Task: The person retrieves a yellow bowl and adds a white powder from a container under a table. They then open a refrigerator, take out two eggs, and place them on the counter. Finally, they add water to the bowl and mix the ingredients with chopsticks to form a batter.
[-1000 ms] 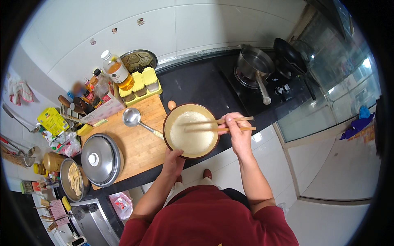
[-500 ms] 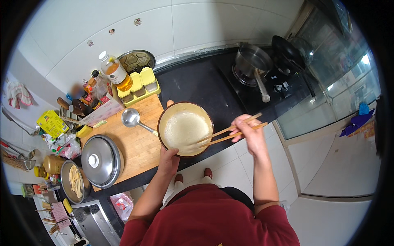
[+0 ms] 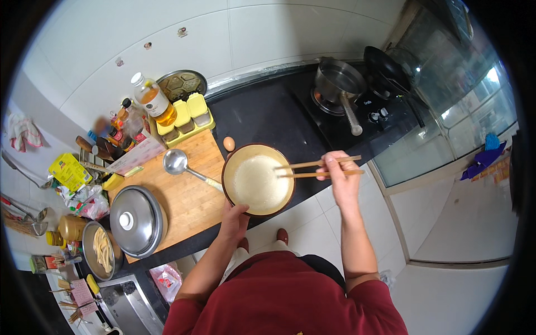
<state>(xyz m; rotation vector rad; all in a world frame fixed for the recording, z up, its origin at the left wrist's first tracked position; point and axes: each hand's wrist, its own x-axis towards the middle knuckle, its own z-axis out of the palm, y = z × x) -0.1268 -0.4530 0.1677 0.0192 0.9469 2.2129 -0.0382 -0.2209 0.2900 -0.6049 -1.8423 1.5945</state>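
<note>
My left hand (image 3: 233, 219) grips the near-left rim of a tan bowl (image 3: 250, 149) with a dark brown edge, thumb over the rim. Pale, frothy liquid (image 3: 258, 183) lies inside. In my right hand (image 3: 339, 174) is a pair of wooden chopsticks (image 3: 304, 175), their tips over the right part of the liquid. Beyond the bowl an egg (image 3: 229, 144) rests on the black counter. A metal ladle (image 3: 176, 162) lies on the wooden cutting board (image 3: 192, 218), its handle end close to the bowl's left side.
A lidded pot (image 3: 135, 220) stands on the board's left part. Further left is a metal bowl (image 3: 88, 261) with pale strips. A saucepan (image 3: 339, 78) and a black wok (image 3: 385, 70) sit on the stove. Yellow seasoning boxes (image 3: 183, 114) and an oil bottle (image 3: 153, 100) stand behind the board.
The chopsticks have swung from the bowl's near side toward its far right, more level and wider apart. The bowl sits slightly more to the right in view, and the egg shows fully.
</note>
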